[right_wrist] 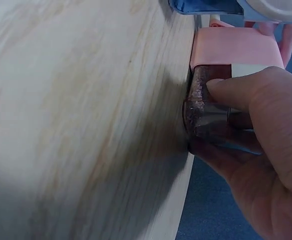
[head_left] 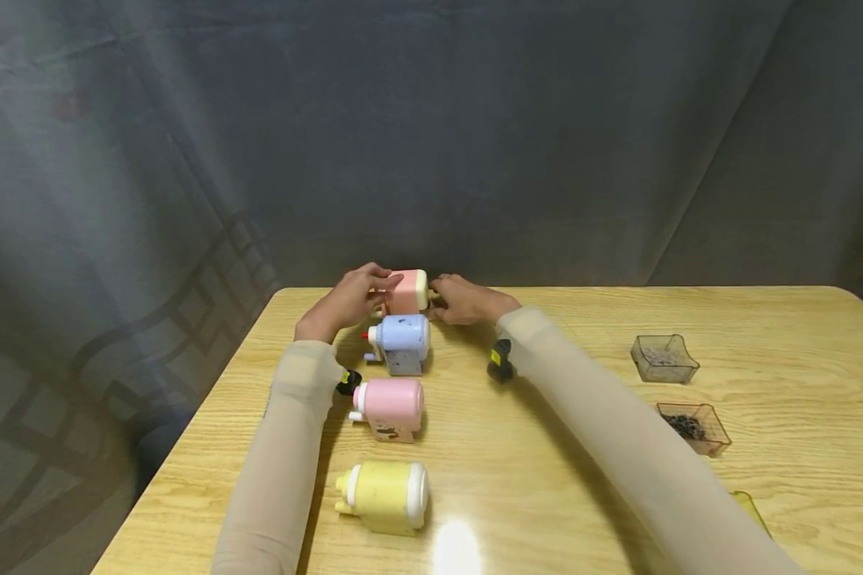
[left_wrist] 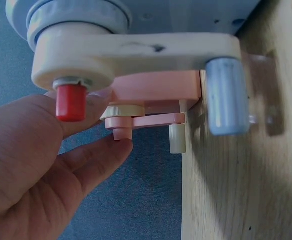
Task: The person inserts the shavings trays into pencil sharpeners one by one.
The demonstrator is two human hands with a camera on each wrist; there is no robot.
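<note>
At the far edge of the desk [head_left: 582, 479], the left hand [head_left: 345, 302] curls its fingers [left_wrist: 93, 162] against the crank end of the salmon pencil sharpener [head_left: 407, 291]. The right hand [head_left: 463, 300] has its fingers [right_wrist: 236, 90] clamped on the sharpener's clear shavings drawer [right_wrist: 206, 112]. Nearer stand blue [head_left: 401, 342], pink [head_left: 390, 406] and yellow [head_left: 384, 495] sharpeners. Two loose trays [head_left: 665, 359] lie far right.

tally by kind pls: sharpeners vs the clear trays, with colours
Pencil sharpeners: 4: salmon sharpeners (held by left hand and right hand), blue sharpener, pink sharpener, yellow sharpener
Clear trays: 3: far tray, middle tray, near tray, only partly visible behind the right sleeve
Total: 7
</note>
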